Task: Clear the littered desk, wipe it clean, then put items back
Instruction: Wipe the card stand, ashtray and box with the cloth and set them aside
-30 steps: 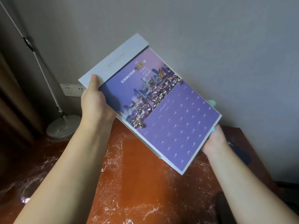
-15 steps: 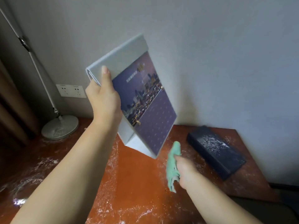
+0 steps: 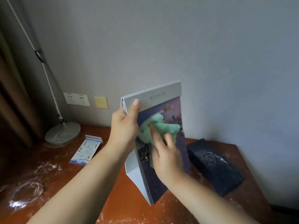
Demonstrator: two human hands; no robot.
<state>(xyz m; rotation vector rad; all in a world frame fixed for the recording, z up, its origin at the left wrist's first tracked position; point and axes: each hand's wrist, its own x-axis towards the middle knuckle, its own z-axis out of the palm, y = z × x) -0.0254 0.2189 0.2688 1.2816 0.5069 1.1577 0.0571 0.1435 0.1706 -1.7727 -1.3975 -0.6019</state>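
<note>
Hands: 2; calendar: 1; cloth: 1

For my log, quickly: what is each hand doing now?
Left hand: closed on the top of the desk calendar.
Right hand: pressing the green cloth against the calendar's front.

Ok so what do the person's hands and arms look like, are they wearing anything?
Nothing worn is visible. Both forearms are bare right to the frame's edge, with no sleeves, gloves or watch in view. The left hand shows a short, unpainted thumbnail and no rings. The right hand is blurred, so finer detail there cannot be made out.
</note>
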